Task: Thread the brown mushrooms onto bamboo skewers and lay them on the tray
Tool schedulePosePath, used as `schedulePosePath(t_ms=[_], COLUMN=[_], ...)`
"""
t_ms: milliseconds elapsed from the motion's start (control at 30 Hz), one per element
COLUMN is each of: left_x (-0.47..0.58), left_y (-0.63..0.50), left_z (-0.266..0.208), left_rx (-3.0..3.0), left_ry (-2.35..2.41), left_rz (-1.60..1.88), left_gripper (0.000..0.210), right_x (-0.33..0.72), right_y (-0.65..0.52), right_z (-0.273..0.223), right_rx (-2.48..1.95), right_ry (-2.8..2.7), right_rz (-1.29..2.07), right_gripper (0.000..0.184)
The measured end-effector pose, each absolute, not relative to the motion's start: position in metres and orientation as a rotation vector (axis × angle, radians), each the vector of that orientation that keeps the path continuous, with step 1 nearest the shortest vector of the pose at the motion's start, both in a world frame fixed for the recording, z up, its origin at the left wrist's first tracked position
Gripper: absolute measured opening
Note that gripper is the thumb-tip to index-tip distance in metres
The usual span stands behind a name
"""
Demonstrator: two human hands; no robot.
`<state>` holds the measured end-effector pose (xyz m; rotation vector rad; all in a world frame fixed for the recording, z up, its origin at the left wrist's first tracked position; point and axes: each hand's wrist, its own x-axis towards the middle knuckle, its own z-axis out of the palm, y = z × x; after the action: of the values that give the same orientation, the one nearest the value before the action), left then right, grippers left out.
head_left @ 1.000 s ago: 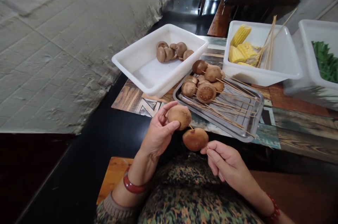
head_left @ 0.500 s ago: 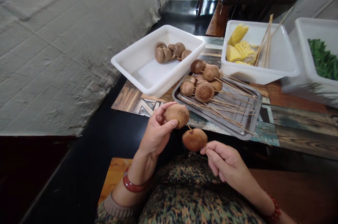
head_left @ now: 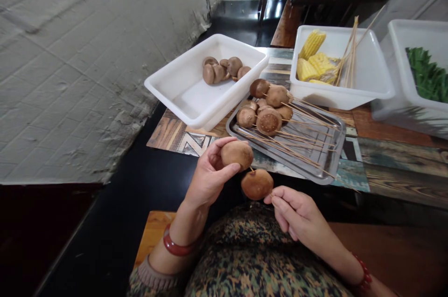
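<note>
Around the metal tray (head_left: pixel 325 165) on the table (head_left: pixel 402 166), little has changed over the last second: both hands keep nearly the same pose on its near side, so the threading in hand appears to have advanced only slightly, if at all. Largest of the surroundings are three white tubs: the mushroom tub (head_left: pixel 185 89), left of the tray, with loose shiitake (head_left: pixel 213 73); the corn tub (head_left: pixel 374 73), behind it, with corn pieces (head_left: pixel 312 44) and upright sticks (head_left: pixel 354 52); and the greens tub (head_left: pixel 402 110), to its right, with green leaves (head_left: pixel 427 73). On the tray, skewered shiitake (head_left: pixel 269 121) cluster at the left, their sticks pointing right. Nearer than the tray, the left hand (head_left: pixel 213 173) curls around the upper shiitake (head_left: pixel 237 155), thumb in front; the right hand (head_left: pixel 294 206) pinches the bamboo skewer (head_left: pixel 252 169), thumb against forefinger, its other fingers loosely bent. The lower shiitake (head_left: pixel 257 185) sits on that skewer between the hands; whether the right fingertips touch it cannot be told. Only a short bare length of skewer separates the two caps; nothing else obstructs them.
</note>
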<state>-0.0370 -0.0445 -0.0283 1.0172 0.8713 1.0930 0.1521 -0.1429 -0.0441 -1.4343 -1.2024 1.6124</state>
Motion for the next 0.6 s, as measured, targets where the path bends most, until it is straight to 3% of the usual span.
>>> schedulePosePath(t_ms=[600], left_x=[-0.028], left_y=[-0.029], left_z=[-0.030], left_rx=[0.927], left_ry=[0.816], left_rz=[0.983], left_gripper=[0.050], right_x=[0.159], right_y=[-0.145], right_z=[-0.058], right_rx=[-1.410], right_ry=[-1.113], right_rz=[1.635], right_gripper=[0.038])
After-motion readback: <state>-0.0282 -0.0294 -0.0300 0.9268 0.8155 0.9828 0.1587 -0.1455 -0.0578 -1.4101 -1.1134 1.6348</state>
